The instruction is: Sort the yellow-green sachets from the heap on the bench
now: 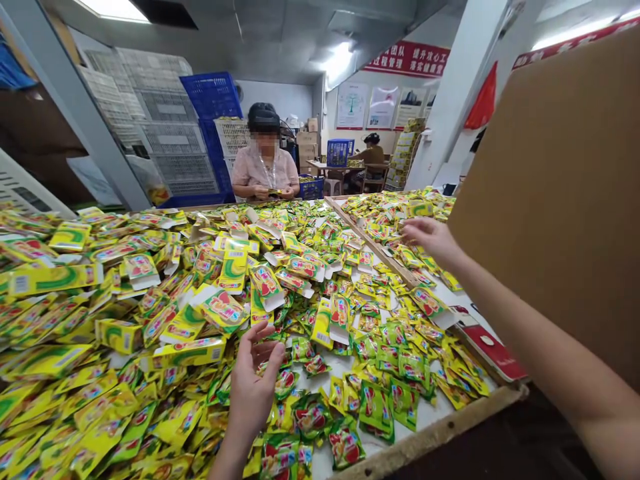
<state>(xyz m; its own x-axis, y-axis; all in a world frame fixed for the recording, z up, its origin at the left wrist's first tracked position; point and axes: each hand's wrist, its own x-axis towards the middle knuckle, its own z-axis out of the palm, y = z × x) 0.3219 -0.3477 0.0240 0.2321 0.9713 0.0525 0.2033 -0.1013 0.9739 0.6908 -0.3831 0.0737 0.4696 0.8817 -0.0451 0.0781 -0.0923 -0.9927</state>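
My left hand [256, 373] hovers over the heap, palm up with its fingers apart and nothing in it. Just beyond its fingertips lies a yellow carton [225, 310] with a fruit print. To its right are several small green candy packets [376, 408]. My right hand [431, 241] reaches out near the wooden divider strip [375, 243], fingers stretched out and no item visible in them. Open-ended yellow cartons [340, 317] lie between the two hands. Flat yellow cartons or wrappers [100, 427] cover the left side of the table.
A large brown cardboard sheet [560, 200] rises at the right, beside my right arm. A red notebook [493, 343] lies near the table's wooden edge [430, 437]. Across the table a co-worker [265, 163] handles a packet. Stacked crates [175, 140] stand behind at the left.
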